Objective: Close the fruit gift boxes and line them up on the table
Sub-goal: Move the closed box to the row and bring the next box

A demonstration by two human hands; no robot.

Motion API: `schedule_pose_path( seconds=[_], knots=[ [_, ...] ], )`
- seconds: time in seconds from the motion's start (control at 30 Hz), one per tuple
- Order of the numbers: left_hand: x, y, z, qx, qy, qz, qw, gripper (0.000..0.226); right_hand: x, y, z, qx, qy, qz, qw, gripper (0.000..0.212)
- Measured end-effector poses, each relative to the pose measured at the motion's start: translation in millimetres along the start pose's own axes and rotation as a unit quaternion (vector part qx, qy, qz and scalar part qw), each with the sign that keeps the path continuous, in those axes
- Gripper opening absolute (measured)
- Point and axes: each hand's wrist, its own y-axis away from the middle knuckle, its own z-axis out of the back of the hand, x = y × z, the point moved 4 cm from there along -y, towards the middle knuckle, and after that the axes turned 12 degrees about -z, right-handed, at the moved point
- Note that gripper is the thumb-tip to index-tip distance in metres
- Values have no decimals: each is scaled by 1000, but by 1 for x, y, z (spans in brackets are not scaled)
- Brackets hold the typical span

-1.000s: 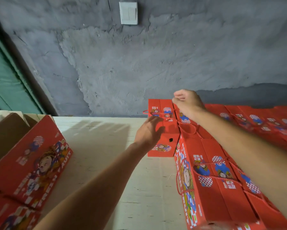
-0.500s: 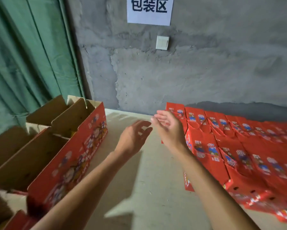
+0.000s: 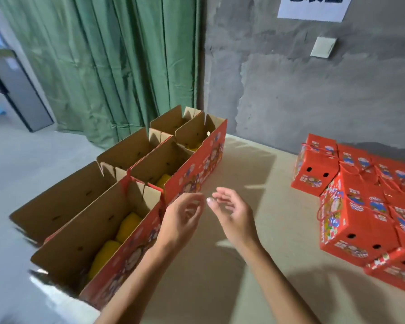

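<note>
Head view. Centre of frame: left hand (image 3: 181, 220) and right hand (image 3: 234, 216), fingers loosely spread, each grip empty, held just apart above the desk (image 3: 255, 183). Left of frame: three open gift boxes (image 3: 131, 206) in a row along the desk edge, flaps up, yellow fruit (image 3: 126, 226) inside. Right of frame: closed red gift boxes (image 3: 360, 206) packed together. Upper frame: green curtain (image 3: 117, 61), grey wall (image 3: 290, 90), paper sign (image 3: 314, 7), wall switch (image 3: 323, 47).

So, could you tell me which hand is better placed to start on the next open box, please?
Probably left. The left hand hovers open beside the nearest open box, almost at its red wall. The right hand, also open, is farther over the table, toward the closed boxes.
</note>
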Motion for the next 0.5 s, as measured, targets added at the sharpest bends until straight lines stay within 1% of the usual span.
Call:
schedule_pose_path(
  seconds=[0.03, 0.07, 0.13, 0.17, 0.2, 0.23, 0.27, 0.3, 0.37, 0.5],
  knots=[
    [3, 7, 14, 6, -50, -7, 999, 19, -3, 5, -17, 16, -4, -7, 1000, 40],
    [6, 13, 28, 15, -125, -19, 992, 21, -6, 9, -34, 32, -6, -15, 999, 39],
    [12, 22, 50, 52, -285, -28, 957, 34, -12, 16, -64, 59, -7, -25, 998, 33],
    [17, 25, 59, 70, -328, -3, 942, 43, -14, 19, -77, 70, -4, -30, 997, 30],
    [23, 29, 68, 85, -344, 42, 934, 52, -17, 21, -90, 81, -1, -35, 996, 27],
    [31, 33, 75, 93, -337, 95, 932, 56, -20, 23, -101, 91, 0, -41, 995, 26],
    [38, 37, 80, 98, -331, 137, 928, 54, -23, 25, -110, 99, -1, -48, 994, 25],
    [43, 40, 85, 106, -336, 159, 922, 45, -26, 27, -118, 107, -1, -58, 993, 24],
    [47, 43, 89, 123, -353, 154, 915, 27, -35, 28, -129, 119, -2, -85, 989, 22],
    [51, 47, 88, 135, -334, 139, 922, 28, -46, 28, -133, 123, 23, -115, 985, 23]
  ],
)
